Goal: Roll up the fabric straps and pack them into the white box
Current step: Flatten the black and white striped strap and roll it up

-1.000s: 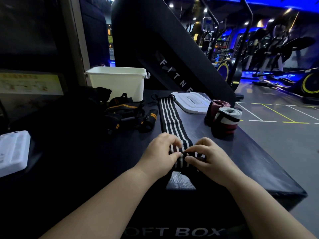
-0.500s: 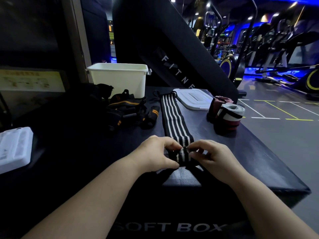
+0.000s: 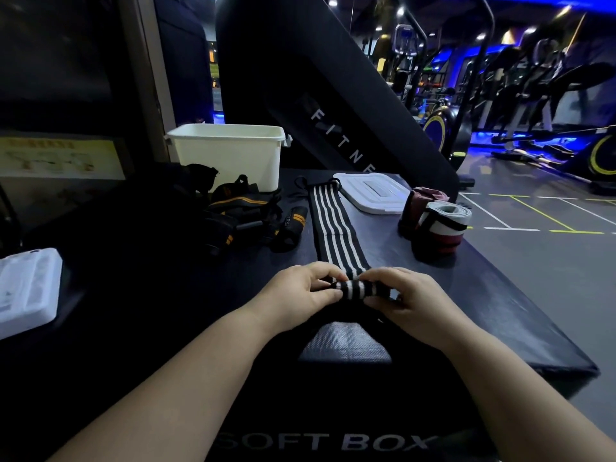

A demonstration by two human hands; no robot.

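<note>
A black strap with white stripes (image 3: pixel 335 228) lies lengthwise on the black soft box (image 3: pixel 483 295), its near end wound into a small roll. My left hand (image 3: pixel 300 295) pinches the roll's left end and my right hand (image 3: pixel 410 298) grips its right end. The open white box (image 3: pixel 230 155) stands at the far left of the top, and its white lid (image 3: pixel 373 191) lies flat to the right of the strap. Two rolled straps, one dark red (image 3: pixel 420 201) and one grey, red and black (image 3: pixel 443 228), stand at the right. A tangle of black and orange straps (image 3: pixel 246 215) lies left of the striped strap.
A white flat case (image 3: pixel 26 288) sits on a dark surface at the far left. A big black slanted pad (image 3: pixel 316 95) rises behind the soft box. Gym machines (image 3: pixel 533 111) and floor with painted lines fill the right side beyond the box's edge.
The roll at the strap's near end has grown thicker and moved a little away from me along the strap, with both hands following it.
</note>
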